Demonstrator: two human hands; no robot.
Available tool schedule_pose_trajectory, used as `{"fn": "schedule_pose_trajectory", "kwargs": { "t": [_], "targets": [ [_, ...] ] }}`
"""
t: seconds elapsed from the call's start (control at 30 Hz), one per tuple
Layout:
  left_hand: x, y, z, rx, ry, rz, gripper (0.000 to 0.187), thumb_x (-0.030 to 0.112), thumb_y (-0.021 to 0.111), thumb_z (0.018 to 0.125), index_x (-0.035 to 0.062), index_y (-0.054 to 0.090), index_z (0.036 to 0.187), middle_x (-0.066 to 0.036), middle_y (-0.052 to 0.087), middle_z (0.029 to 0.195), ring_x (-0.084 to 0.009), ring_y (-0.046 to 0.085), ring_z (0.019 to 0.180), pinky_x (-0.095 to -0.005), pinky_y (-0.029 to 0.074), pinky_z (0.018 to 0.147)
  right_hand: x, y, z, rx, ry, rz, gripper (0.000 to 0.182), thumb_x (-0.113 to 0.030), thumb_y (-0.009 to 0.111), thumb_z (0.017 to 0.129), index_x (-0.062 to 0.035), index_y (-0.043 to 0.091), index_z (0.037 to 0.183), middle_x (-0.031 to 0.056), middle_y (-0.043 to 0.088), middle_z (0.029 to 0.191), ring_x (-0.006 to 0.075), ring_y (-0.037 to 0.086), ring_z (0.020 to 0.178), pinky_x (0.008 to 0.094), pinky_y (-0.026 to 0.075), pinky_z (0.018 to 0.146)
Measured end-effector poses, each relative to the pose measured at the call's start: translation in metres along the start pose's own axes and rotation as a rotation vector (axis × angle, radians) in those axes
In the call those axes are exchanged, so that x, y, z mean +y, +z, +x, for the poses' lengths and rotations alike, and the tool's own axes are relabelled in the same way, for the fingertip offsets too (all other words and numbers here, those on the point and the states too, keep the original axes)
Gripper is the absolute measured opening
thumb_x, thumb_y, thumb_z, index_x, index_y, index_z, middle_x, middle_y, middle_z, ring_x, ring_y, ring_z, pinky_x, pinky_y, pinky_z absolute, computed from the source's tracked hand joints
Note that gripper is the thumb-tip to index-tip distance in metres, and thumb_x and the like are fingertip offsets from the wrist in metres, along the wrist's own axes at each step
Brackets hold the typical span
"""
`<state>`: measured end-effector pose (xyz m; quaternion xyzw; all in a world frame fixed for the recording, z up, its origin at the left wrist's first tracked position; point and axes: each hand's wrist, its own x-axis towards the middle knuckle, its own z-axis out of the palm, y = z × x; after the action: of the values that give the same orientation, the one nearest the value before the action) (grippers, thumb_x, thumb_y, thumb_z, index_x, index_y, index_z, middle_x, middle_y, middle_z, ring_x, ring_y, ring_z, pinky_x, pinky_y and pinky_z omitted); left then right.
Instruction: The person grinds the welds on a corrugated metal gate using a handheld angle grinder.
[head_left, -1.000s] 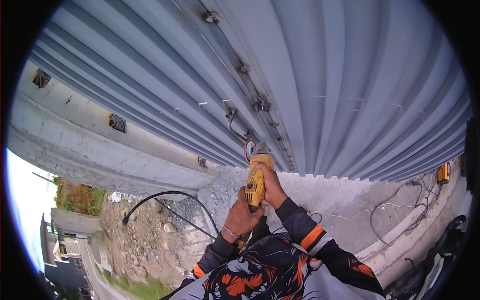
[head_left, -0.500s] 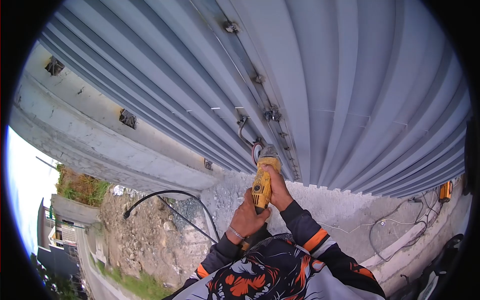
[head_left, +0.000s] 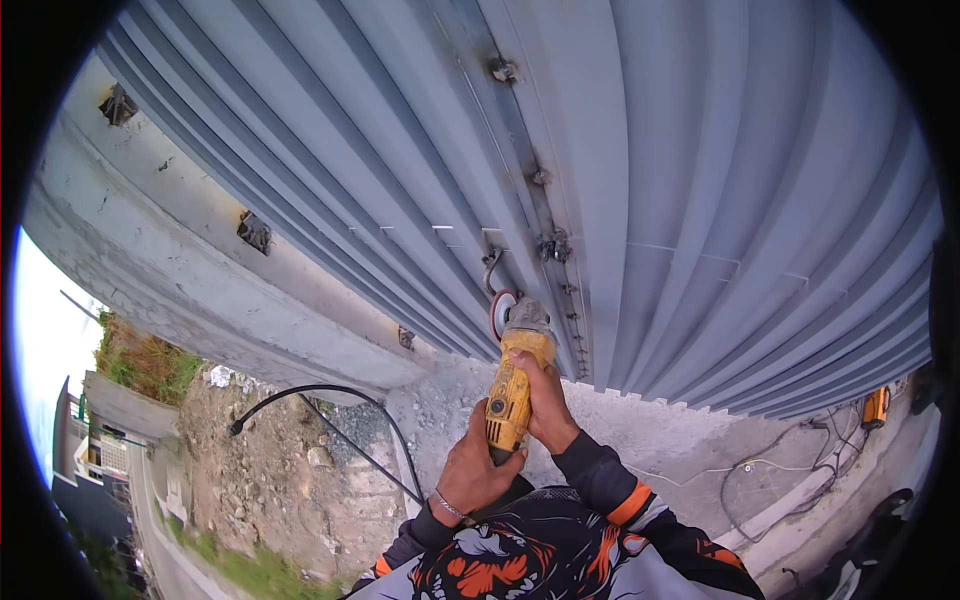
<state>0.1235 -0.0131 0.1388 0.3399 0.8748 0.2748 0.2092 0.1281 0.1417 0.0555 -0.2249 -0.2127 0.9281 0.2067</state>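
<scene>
A yellow angle grinder (head_left: pixel 506 405) is held in both hands, its grey head pointing away from me toward a corrugated metal panel (head_left: pixel 660 190). My left hand (head_left: pixel 474 470), with a bracelet at the wrist, is wrapped round the rear of the body. Nearer the head, my right hand (head_left: pixel 546 400) grips the right side, thumb over the top. The reddish-rimmed disc (head_left: pixel 501 314) faces left at the panel's ribs, just below a bent metal rod (head_left: pixel 490 270). Right of the rod, a dark, rough lump of metal (head_left: pixel 554 246) sits on the panel's seam.
Along the left runs a concrete beam (head_left: pixel 220 300) with dark, ragged pockets. A black cable (head_left: pixel 345 388) loops over rubble at lower left. To the right, thin cables (head_left: pixel 740 490) cross the concrete ground toward an orange-and-black tool (head_left: pixel 876 408).
The grinder and both hands sit slightly lower and further left in view. The panel's seam has shifted right, and more of the disc's face shows.
</scene>
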Motion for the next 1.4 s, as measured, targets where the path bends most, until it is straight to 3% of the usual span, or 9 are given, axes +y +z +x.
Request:
{"fn": "schedule_pose_trajectory", "kwargs": {
  "t": [0.2, 0.3, 0.5, 0.83, 0.93, 1.4],
  "targets": [
    [0.025, -0.030, -0.003, 0.030, 0.021, -0.030, 0.094, 0.029, 0.081, 0.086, -0.0090, 0.027, 0.154, -0.034, 0.069, 0.113, -0.0487, 0.070, 0.108, -0.0484, 0.056, 0.093, -0.019, 0.035, -0.006, -0.086, -0.050, -0.019, 0.039, -0.027, 0.071, 0.096, -0.0015, 0.059, 0.123, 0.0073, 0.063, 0.095, 0.0191, 0.067, 0.077, 0.0348, 0.058, 0.066],
    [0.019, -0.037, 0.002, 0.037, 0.064, -0.018, 0.095, 0.030, 0.080, 0.086, -0.0090, 0.027, 0.154, -0.034, 0.069, 0.113, -0.0490, 0.070, 0.107, -0.0488, 0.056, 0.093, -0.022, 0.047, -0.008, -0.060, -0.067, -0.007, 0.038, -0.027, 0.073, 0.095, -0.0002, 0.064, 0.120, 0.0043, 0.065, 0.099, 0.0147, 0.066, 0.085, 0.0315, 0.054, 0.074],
    [0.025, -0.050, 0.008, 0.020, 0.076, 0.010, 0.096, 0.033, 0.081, 0.086, -0.0084, 0.028, 0.154, -0.034, 0.069, 0.114, -0.0486, 0.070, 0.107, -0.0486, 0.056, 0.093, -0.033, 0.058, -0.005, -0.088, -0.047, 0.030, 0.038, -0.027, 0.074, 0.094, 0.0004, 0.064, 0.120, 0.0051, 0.065, 0.097, 0.0156, 0.066, 0.084, 0.0329, 0.055, 0.072],
    [0.020, -0.050, 0.009, -0.003, 0.060, 0.011, 0.095, 0.036, 0.080, 0.086, -0.0053, 0.028, 0.155, -0.034, 0.069, 0.116, -0.0487, 0.070, 0.106, -0.0481, 0.056, 0.092, -0.025, 0.053, -0.001, -0.074, -0.064, 0.040, 0.038, -0.027, 0.074, 0.095, -0.0008, 0.064, 0.121, 0.0053, 0.064, 0.098, 0.0167, 0.067, 0.083, 0.0334, 0.056, 0.072],
    [0.019, -0.050, 0.011, 0.007, 0.069, 0.019, 0.096, 0.036, 0.080, 0.085, -0.0049, 0.028, 0.155, -0.033, 0.069, 0.116, -0.0484, 0.070, 0.108, -0.0479, 0.056, 0.093, -0.026, 0.055, 0.001, -0.071, -0.092, 0.012, 0.040, -0.031, 0.072, 0.097, -0.0009, 0.060, 0.121, 0.0083, 0.063, 0.094, 0.0205, 0.067, 0.077, 0.0360, 0.058, 0.067],
    [0.000, -0.044, 0.005, -0.016, 0.100, -0.132, 0.092, 0.034, 0.081, 0.085, -0.0037, 0.031, 0.154, -0.031, 0.069, 0.115, -0.0478, 0.071, 0.107, -0.0478, 0.056, 0.092, -0.012, 0.047, -0.004, -0.027, -0.100, -0.044, 0.035, -0.023, 0.073, 0.095, 0.0007, 0.065, 0.120, 0.0056, 0.066, 0.100, 0.0161, 0.067, 0.086, 0.0327, 0.056, 0.075]
  ]
}}
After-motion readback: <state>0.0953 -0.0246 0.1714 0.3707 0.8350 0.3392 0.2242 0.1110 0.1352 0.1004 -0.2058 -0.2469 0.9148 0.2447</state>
